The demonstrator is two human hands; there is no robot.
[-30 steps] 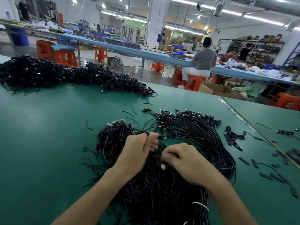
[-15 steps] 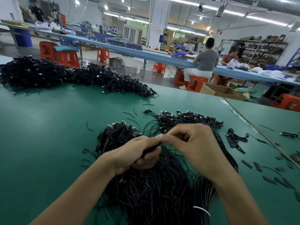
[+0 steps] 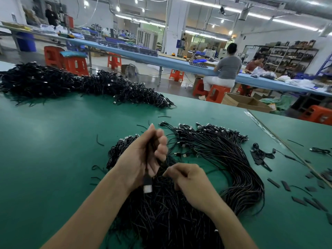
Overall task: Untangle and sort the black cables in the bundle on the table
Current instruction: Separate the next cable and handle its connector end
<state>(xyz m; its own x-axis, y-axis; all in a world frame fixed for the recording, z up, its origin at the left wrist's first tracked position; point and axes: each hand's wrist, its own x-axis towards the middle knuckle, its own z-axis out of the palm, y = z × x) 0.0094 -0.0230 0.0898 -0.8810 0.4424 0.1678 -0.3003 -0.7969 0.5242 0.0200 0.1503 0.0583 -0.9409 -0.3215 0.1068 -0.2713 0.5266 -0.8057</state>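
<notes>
The left hand grips one cable (plug end dangling below the palm) while the right hand pinches it where it meets the bundle on the green table, apparently freeing a single lead, which next needs a steady pull clear

This is a factory assembly floor. A wide green table carries large heaps of black cables, and behind it runs a long blue workbench lined with orange plastic stools, where a person sits with their back turned. Strip lights and bare ducts hang from the ceiling, loaded metal shelves stand at the far wall, and open cardboard boxes sit just beyond the table's far edge.
</notes>
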